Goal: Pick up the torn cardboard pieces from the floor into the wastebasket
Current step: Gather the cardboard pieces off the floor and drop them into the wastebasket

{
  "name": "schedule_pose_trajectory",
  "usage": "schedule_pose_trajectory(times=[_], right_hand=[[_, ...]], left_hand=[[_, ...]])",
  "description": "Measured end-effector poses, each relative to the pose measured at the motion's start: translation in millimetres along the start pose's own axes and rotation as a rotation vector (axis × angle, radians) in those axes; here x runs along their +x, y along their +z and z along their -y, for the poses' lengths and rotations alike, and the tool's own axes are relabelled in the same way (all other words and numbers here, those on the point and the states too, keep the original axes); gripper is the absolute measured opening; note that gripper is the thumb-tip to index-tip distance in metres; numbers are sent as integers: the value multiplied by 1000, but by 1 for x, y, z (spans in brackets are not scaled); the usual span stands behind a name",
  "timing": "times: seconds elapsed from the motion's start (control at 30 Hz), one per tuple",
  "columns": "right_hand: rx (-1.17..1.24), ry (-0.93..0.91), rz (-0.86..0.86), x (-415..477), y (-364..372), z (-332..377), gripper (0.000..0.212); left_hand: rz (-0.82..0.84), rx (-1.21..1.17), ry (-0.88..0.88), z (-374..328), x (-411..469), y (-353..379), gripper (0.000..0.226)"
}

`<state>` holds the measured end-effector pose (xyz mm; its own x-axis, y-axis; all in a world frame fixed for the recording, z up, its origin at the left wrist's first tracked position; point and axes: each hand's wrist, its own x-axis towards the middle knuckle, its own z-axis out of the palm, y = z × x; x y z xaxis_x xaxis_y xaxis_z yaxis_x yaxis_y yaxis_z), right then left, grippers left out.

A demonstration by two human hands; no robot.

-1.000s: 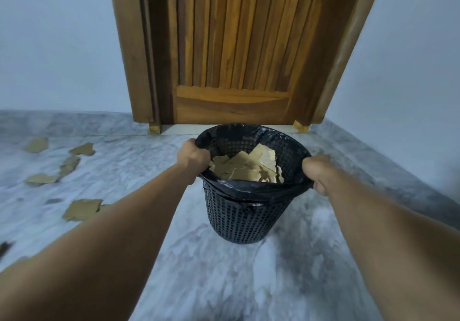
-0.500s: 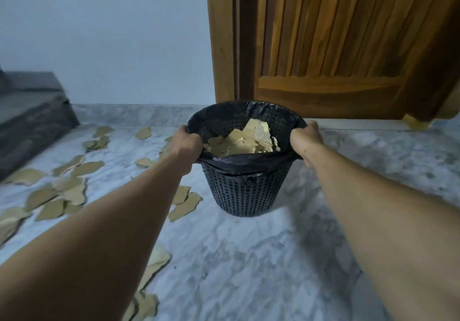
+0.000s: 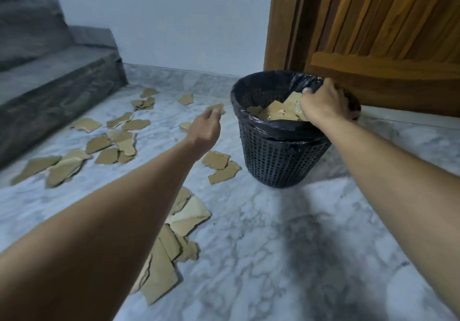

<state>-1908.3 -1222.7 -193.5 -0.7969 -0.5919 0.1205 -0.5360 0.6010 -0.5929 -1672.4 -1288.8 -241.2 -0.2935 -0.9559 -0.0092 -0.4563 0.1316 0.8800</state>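
Observation:
A black mesh wastebasket [image 3: 278, 163] with a black bin liner stands on the marble floor near the door, with torn cardboard [image 3: 275, 112] inside. My right hand [image 3: 326, 102] grips its far right rim. My left hand [image 3: 205, 127] hovers off the basket to its left, above the floor, fingers loosely curled and holding nothing. Several torn cardboard pieces lie on the floor: two beside the basket [image 3: 220, 167], a pile under my left forearm [image 3: 174, 241], and a scatter farther left [image 3: 117, 141].
A wooden door [image 3: 373, 29] stands behind the basket. A dark stone step [image 3: 57, 89] rises at the left. A pale wall [image 3: 189, 21] runs behind. Bare marble floor [image 3: 286, 258] lies in front of the basket.
The basket has been carried left and now stands among the cardboard pieces. My left hand has let go of the rim and moved left; my right hand has shifted along the rim.

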Motion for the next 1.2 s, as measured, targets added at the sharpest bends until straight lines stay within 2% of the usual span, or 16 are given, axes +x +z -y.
schedule_pose_trajectory(times=[0.17,0.27,0.37,0.43,0.53,0.67,0.77,0.93,1.07,1.13,1.2], right_hand=[[82,-389,-121,-66,31,42,59],[108,-642,-53,-110,68,64,55],[77,-864,38,-143,114,70,54],[26,-839,201,-153,152,63,57],[-127,-614,440,-147,205,38,70],[-222,-409,552,-114,243,2,81],[-212,-316,637,-92,256,-10,86],[-409,-397,718,-102,284,-3,87],[-279,-520,697,-129,291,5,90],[-231,-564,720,-144,285,9,98],[-223,-613,751,-162,281,9,102]], left_hand=[[-180,129,-82,92,-52,-43,55],[-259,399,-171,157,-96,-63,65],[-245,679,-274,214,-141,-76,89],[-232,759,-346,240,-163,-85,104],[-186,787,-449,268,-182,-94,117],[-109,801,-420,285,-193,-82,118],[-169,815,-427,284,-187,-73,119],[-232,795,-436,281,-168,-66,123],[-344,798,-400,283,-163,-81,121],[-397,742,-463,293,-169,-100,123],[-316,727,-542,304,-180,-112,125]])
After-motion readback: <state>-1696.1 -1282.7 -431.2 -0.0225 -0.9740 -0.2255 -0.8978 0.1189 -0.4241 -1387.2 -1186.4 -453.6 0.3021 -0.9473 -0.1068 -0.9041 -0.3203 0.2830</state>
